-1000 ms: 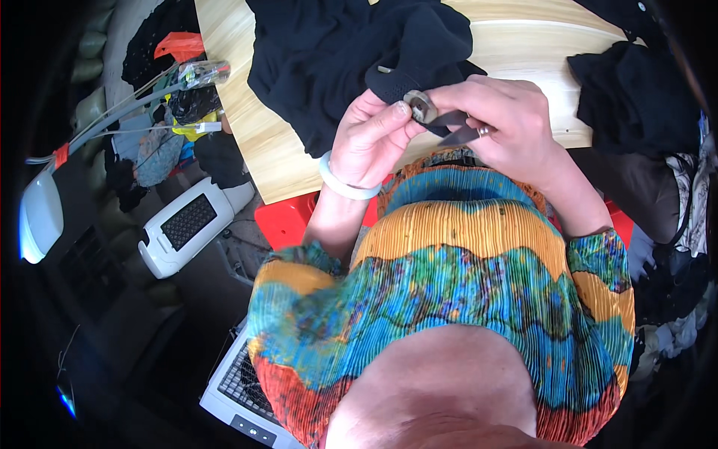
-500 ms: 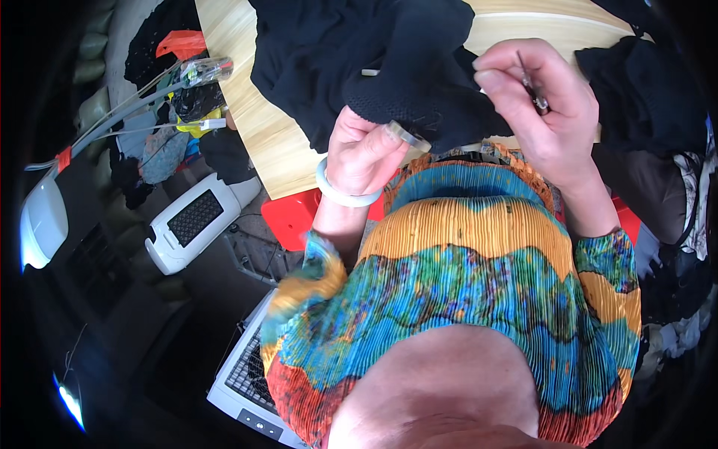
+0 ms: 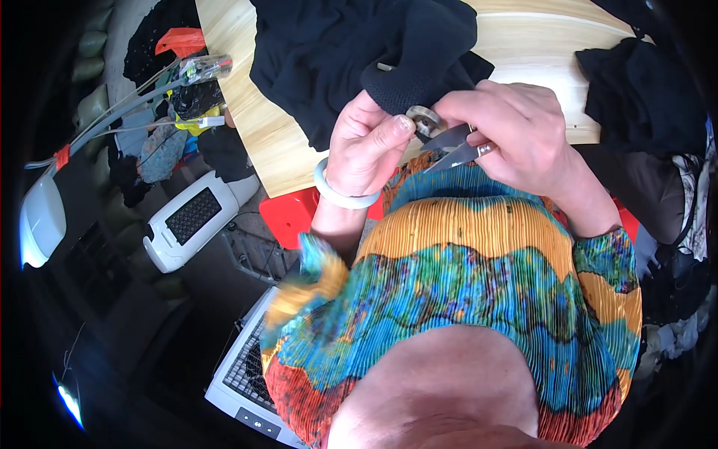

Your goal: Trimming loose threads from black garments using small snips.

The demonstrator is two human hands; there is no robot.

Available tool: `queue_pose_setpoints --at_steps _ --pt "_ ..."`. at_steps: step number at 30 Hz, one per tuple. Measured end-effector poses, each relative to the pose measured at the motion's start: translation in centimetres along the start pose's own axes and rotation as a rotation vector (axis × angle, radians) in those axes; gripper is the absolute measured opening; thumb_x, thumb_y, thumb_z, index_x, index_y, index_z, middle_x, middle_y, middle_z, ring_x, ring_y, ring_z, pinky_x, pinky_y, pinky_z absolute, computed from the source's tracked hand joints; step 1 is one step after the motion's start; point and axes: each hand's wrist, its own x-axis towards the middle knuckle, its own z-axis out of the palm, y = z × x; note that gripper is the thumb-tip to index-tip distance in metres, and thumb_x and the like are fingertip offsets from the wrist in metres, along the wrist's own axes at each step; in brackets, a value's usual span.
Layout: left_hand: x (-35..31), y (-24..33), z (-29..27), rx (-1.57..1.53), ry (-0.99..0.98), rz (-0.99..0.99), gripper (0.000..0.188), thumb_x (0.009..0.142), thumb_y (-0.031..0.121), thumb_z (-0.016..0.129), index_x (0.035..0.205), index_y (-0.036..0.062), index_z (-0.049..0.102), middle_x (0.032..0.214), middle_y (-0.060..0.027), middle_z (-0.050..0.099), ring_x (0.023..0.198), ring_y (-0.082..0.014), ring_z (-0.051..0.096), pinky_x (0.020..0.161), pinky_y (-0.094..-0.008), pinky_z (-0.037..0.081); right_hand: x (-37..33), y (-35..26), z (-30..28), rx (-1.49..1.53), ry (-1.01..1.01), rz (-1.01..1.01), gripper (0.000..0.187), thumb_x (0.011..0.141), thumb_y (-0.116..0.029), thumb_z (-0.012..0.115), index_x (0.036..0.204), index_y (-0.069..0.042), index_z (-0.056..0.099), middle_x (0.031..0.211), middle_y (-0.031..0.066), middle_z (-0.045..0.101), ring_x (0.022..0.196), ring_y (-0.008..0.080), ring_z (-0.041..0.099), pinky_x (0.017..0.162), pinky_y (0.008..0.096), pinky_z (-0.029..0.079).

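A round brownish button stands at the edge of a black knit garment. My left hand is closed, pinching the garment's edge with the thumb beside the button. In my right hand I grip thread snips, their two blades spread apart and pointing left, just below the button. The right fingertips come close to the button; whether they touch it or hold a thread, I cannot tell. A small pale tab shows on the garment above the left hand.
The garment lies on a light wooden table; more black cloth lies at its right. A red stool is under the near edge. To the left are a white lamp, a white plastic appliance and scattered cloth and bags.
My right hand has moved left and down to the button, and the snips' blades now show. The left hand has turned the button and lifted the garment's edge slightly.
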Motion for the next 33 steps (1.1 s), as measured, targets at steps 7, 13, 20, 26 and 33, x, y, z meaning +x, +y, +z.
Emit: queue_pose_setpoints --at_steps 7,13,20,26,33 --pt "-0.3 -0.5 0.3 -0.022 -0.005 0.144 0.032 0.077 0.0 0.05 0.108 -0.0008 0.045 0.106 -0.0136 0.051 0.099 -0.0232 0.048 0.087 -0.0351 0.036 0.7 0.0 -1.8 0.036 0.159 0.2 0.023 0.06 0.005 0.06 0.081 -0.002 0.055 0.067 0.002 0.056 0.052 0.005 0.05 0.048 0.0158 0.039" --pt "-0.5 -0.5 -0.1 -0.046 -0.023 0.186 0.033 0.073 0.003 0.058 0.104 -0.0005 0.049 0.109 -0.0131 0.05 0.105 -0.0244 0.045 0.092 -0.0359 0.031 -1.9 -1.0 -1.9 0.457 0.126 0.446 0.033 0.07 -0.008 0.062 0.098 -0.001 0.047 0.074 0.0027 0.053 0.062 0.0048 0.048 0.056 0.0168 0.039" --pt "-0.1 -0.8 -0.2 0.022 -0.065 0.242 0.042 0.073 0.005 0.058 0.111 -0.0006 0.044 0.116 -0.0131 0.045 0.109 -0.0235 0.041 0.094 -0.0356 0.027 -1.9 -1.2 -0.6 0.448 -0.036 0.385 0.02 0.074 -0.01 0.058 0.089 0.0 0.049 0.062 0.0038 0.05 0.05 0.0089 0.049 0.044 0.0199 0.037" --pt "-0.4 -0.9 -0.6 0.078 -0.022 0.261 0.042 0.072 0.006 0.06 0.11 -0.0003 0.045 0.113 -0.0117 0.047 0.105 -0.0222 0.044 0.093 -0.0348 0.029 -2.0 -1.3 -0.3 0.486 -0.037 0.404 0.016 0.075 -0.008 0.057 0.087 0.0 0.05 0.061 0.0033 0.049 0.05 0.0083 0.049 0.043 0.0197 0.036" --pt "-0.8 -0.9 -0.4 0.095 -0.004 0.245 0.04 0.07 0.005 0.061 0.107 0.0008 0.048 0.108 -0.0105 0.05 0.101 -0.0212 0.047 0.091 -0.0341 0.031 -1.8 -1.5 0.0 0.48 -0.042 0.404 0.016 0.075 -0.008 0.058 0.086 0.0 0.05 0.058 0.0023 0.048 0.047 0.0072 0.047 0.042 0.0196 0.035"
